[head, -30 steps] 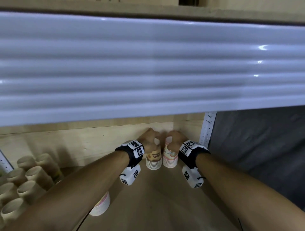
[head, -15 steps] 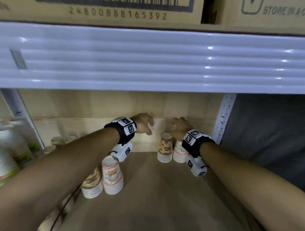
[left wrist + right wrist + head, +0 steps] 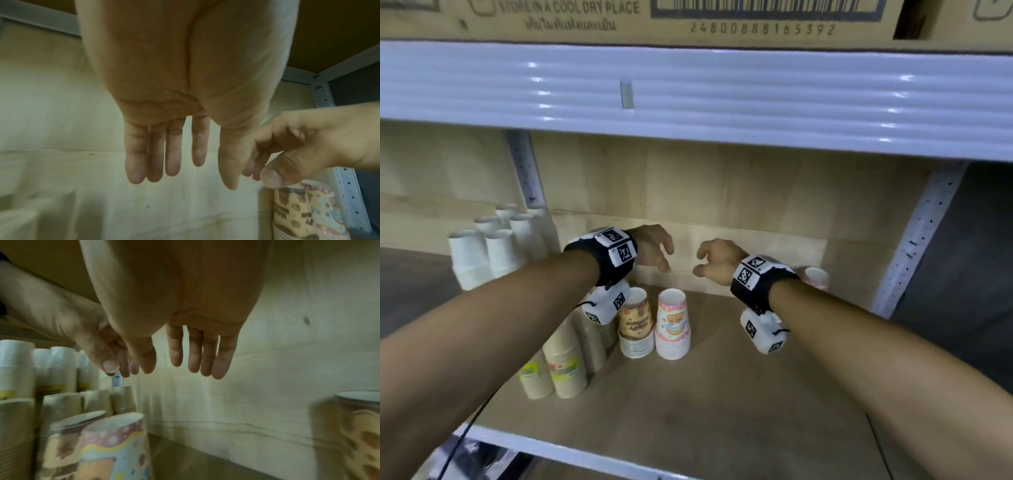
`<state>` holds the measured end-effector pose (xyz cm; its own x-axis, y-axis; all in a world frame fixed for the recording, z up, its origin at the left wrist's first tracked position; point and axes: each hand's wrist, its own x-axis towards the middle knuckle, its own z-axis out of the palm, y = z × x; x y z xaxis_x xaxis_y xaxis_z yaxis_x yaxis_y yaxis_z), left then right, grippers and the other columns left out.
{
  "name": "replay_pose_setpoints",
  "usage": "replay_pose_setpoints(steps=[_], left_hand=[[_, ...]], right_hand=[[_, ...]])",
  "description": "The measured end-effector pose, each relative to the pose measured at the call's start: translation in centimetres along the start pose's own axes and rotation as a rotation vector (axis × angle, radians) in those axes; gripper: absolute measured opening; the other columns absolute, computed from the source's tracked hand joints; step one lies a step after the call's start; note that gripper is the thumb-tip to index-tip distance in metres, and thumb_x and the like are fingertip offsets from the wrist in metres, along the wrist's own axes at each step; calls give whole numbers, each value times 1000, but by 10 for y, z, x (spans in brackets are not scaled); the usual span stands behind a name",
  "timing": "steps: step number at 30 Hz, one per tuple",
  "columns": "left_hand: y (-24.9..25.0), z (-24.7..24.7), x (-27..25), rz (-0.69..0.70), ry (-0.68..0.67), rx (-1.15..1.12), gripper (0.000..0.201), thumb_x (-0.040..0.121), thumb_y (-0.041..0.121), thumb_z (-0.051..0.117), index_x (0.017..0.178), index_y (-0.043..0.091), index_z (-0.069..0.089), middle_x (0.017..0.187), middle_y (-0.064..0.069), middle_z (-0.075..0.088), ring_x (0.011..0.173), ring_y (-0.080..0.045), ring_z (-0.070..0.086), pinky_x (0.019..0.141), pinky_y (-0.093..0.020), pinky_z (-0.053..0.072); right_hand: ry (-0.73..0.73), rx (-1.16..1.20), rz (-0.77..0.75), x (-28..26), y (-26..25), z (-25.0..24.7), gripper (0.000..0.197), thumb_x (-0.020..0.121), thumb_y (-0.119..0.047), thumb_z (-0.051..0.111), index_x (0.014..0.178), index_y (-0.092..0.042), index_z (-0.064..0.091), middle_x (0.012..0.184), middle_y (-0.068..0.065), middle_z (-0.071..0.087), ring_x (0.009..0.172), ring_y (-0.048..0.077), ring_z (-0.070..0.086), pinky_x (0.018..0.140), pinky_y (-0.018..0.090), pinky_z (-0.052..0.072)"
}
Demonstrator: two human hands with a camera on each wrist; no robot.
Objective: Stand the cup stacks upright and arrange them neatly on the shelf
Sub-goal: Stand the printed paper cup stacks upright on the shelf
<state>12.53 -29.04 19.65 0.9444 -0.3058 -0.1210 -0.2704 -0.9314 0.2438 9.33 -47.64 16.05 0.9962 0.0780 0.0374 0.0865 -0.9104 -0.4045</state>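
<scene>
Two printed cup stacks stand bottom-up side by side on the wooden shelf [image 3: 722, 404]: a brown one [image 3: 637, 323] and a pink one [image 3: 673, 325]. Another pair stands in the back right corner, only a pink stack [image 3: 815, 277] showing past my right wrist. Both hands hover empty above the shelf near the back wall. My left hand [image 3: 659, 248] hangs with fingers [image 3: 172, 155] straight and loose. My right hand [image 3: 710, 258] is relaxed too, its fingers [image 3: 195, 352] pointing down. The right wrist view shows the pink stack [image 3: 115, 449] at lower left and a brown stack [image 3: 357, 434] at right.
Plain brown cup stacks [image 3: 566, 363] stand at the left front of the shelf, white stacks [image 3: 489, 246] beyond a metal upright [image 3: 527, 171]. A white ribbed shelf edge [image 3: 688, 99] hangs overhead with cardboard boxes [image 3: 688, 20] on it. A perforated post [image 3: 917, 240] bounds the right side.
Both hands let go of the two stacks in the right corner and rose. The hands and the view have swung left, bringing the middle pair and the plain stacks into sight.
</scene>
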Motion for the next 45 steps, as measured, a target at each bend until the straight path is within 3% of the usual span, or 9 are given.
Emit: replay_pose_setpoints(steps=[4, 8, 13, 19, 24, 35, 37, 40, 45], left_hand=[[-14, 17, -15, -5, -2, 45, 44, 77, 25, 77, 119, 26, 61, 119, 4, 47, 99, -14, 49, 78, -24, 41], [-21, 26, -25, 1, -67, 93, 51, 81, 22, 77, 129, 18, 59, 121, 4, 43, 115, -19, 49, 81, -23, 37], [-33, 42, -29, 34, -101, 103, 47, 79, 19, 80, 123, 14, 65, 98, 6, 57, 90, -10, 55, 78, -23, 46], [-39, 51, -37, 26, -104, 54, 48, 82, 12, 76, 128, 12, 61, 103, 2, 56, 90, -12, 56, 83, -26, 53], [-38, 53, -40, 43, -78, 64, 50, 83, 15, 75, 131, 15, 60, 119, -2, 60, 102, -13, 57, 87, -23, 45], [-15, 49, -38, 65, -77, 68, 42, 83, 14, 75, 123, 13, 65, 101, 4, 57, 82, -10, 56, 63, -14, 45], [-4, 48, -36, 82, -60, 75, 45, 82, 14, 76, 125, 13, 62, 108, 3, 54, 91, -13, 57, 64, -18, 42], [17, 48, -29, 124, -55, 94, 51, 79, 20, 77, 127, 19, 59, 129, 1, 51, 115, -19, 52, 77, -22, 40], [64, 53, -13, 240, -8, 97, 47, 84, 15, 73, 129, 15, 61, 137, -1, 51, 121, -19, 53, 70, -15, 39]], right_hand=[[-122, 9, -51, -6, -23, 22, 58, 78, -43, 73, 131, -25, 57, 128, 3, 59, 111, 22, 58, 82, 27, 44], [-197, 6, -79, -10, -35, 41, 69, 77, -44, 74, 138, -24, 51, 136, 3, 56, 119, 23, 56, 90, 28, 46], [-273, 51, -140, -14, -40, 52, 64, 78, -27, 77, 138, -25, 54, 134, 0, 60, 117, 22, 60, 89, 25, 47], [-235, 53, -97, -11, -38, 64, 63, 76, -22, 77, 135, -23, 56, 132, 5, 61, 115, 24, 61, 84, 25, 46], [-220, 70, -93, -11, -36, 66, 61, 75, -22, 78, 132, -20, 58, 128, 7, 63, 112, 25, 63, 86, 29, 51], [-199, 76, -68, -15, -18, 53, 58, 73, -26, 80, 128, -19, 61, 125, 7, 64, 108, 25, 63, 81, 27, 50], [-192, 64, -52, -19, -9, 43, 59, 74, -27, 80, 129, -19, 60, 125, 6, 62, 109, 25, 62, 78, 27, 47], [-179, 56, -12, -25, 11, 25, 54, 75, -26, 79, 126, -20, 61, 124, 5, 62, 109, 24, 62, 78, 27, 46], [-125, 22, 92, -44, 53, -6, 57, 74, -30, 77, 127, -24, 59, 128, 0, 56, 113, 21, 56, 81, 28, 43]])
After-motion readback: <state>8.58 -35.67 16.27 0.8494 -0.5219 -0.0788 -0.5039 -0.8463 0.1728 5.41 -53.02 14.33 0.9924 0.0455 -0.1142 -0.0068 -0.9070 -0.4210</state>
